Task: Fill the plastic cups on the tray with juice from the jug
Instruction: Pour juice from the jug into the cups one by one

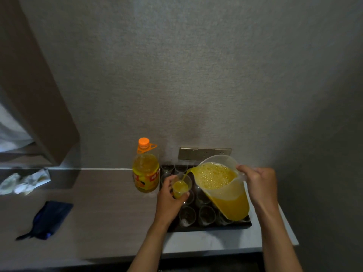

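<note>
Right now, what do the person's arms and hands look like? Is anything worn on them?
Both forearms are bare up to the picture's lower edge: no sleeve shows. The left hand and the right hand wear no gloves, and I see no watch, ring or bracelet in this dim light.

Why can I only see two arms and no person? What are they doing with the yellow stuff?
The camera sits on the person's head, looking down, so you see only their arms. The right hand grips the handle of a clear jug and tips it, so orange juice streams out. The left hand holds a plastic cup under the stream, lifted above a dark tray of empty cups. Beside the tray stands a juice bottle with an orange cap. Farther left on the counter lie a dark blue pouch and some crumpled wrappers.
</note>
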A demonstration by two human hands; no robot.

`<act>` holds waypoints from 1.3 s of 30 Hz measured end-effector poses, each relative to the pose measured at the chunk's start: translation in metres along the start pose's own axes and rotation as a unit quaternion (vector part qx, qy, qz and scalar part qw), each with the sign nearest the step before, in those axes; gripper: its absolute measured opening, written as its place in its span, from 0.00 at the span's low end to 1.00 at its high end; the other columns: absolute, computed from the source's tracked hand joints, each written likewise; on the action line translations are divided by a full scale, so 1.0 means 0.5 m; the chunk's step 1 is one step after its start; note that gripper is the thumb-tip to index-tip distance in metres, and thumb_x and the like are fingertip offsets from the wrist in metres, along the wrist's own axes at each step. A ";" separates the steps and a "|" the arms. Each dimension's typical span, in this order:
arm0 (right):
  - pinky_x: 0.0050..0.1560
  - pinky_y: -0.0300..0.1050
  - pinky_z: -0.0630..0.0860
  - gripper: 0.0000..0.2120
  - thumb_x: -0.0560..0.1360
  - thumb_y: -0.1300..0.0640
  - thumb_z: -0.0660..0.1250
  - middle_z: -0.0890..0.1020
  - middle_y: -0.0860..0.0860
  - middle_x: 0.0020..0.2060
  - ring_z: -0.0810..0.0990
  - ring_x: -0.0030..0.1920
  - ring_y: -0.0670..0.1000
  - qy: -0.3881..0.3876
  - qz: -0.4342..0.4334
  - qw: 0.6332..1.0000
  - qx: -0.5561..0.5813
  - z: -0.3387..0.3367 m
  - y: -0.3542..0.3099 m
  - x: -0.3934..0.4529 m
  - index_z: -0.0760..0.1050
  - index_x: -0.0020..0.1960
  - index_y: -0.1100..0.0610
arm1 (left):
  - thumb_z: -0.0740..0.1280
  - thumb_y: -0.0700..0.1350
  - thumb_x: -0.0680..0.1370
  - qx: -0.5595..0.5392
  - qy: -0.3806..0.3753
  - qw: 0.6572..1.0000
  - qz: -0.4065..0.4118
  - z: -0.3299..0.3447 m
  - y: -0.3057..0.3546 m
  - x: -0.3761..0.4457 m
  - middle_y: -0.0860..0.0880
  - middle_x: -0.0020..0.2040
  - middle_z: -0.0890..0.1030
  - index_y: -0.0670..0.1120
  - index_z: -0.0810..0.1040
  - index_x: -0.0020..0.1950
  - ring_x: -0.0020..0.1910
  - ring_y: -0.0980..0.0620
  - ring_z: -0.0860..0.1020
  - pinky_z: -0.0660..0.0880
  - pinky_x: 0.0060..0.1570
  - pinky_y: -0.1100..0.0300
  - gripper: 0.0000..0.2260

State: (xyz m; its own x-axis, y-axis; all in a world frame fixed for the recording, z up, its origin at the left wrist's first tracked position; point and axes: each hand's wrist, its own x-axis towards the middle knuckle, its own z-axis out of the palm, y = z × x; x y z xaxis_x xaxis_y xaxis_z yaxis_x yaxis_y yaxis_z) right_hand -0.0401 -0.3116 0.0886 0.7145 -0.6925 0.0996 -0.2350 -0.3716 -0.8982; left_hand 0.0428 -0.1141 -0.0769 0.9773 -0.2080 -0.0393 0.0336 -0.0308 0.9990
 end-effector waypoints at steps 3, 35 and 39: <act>0.37 0.59 0.72 0.22 0.72 0.47 0.73 0.67 0.47 0.19 0.67 0.27 0.52 -0.002 -0.003 1.000 -0.004 -0.001 -0.004 -0.002 0.75 0.25 0.57 | 0.79 0.38 0.70 -0.005 0.001 1.000 -0.003 0.000 0.000 0.001 0.55 0.58 0.84 0.56 0.75 0.64 0.59 0.57 0.82 0.81 0.59 0.50 0.27; 0.38 0.53 0.70 0.22 0.71 0.45 0.72 0.68 0.47 0.19 0.67 0.27 0.53 -0.012 0.000 1.000 -0.005 -0.002 -0.008 -0.012 0.74 0.25 0.58 | 0.79 0.39 0.70 0.005 0.004 1.000 -0.018 -0.003 -0.005 -0.014 0.58 0.57 0.83 0.58 0.75 0.63 0.58 0.59 0.81 0.81 0.54 0.59 0.27; 0.37 0.54 0.71 0.24 0.71 0.44 0.71 0.69 0.49 0.20 0.68 0.27 0.53 -0.017 -0.009 1.000 -0.011 -0.004 -0.008 -0.011 0.77 0.28 0.64 | 0.79 0.39 0.70 0.007 0.006 1.000 -0.014 -0.002 -0.006 -0.014 0.57 0.57 0.83 0.59 0.75 0.62 0.57 0.59 0.81 0.81 0.56 0.57 0.27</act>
State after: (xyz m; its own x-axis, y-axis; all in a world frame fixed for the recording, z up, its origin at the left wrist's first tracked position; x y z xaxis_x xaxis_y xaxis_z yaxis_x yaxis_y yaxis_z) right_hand -0.0447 -0.3075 0.0925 0.7401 -0.6650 0.1002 -0.2362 -0.3965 -0.8871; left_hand 0.0360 -0.1117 -0.0795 0.9786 -0.1945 -0.0678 0.0591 -0.0499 0.9970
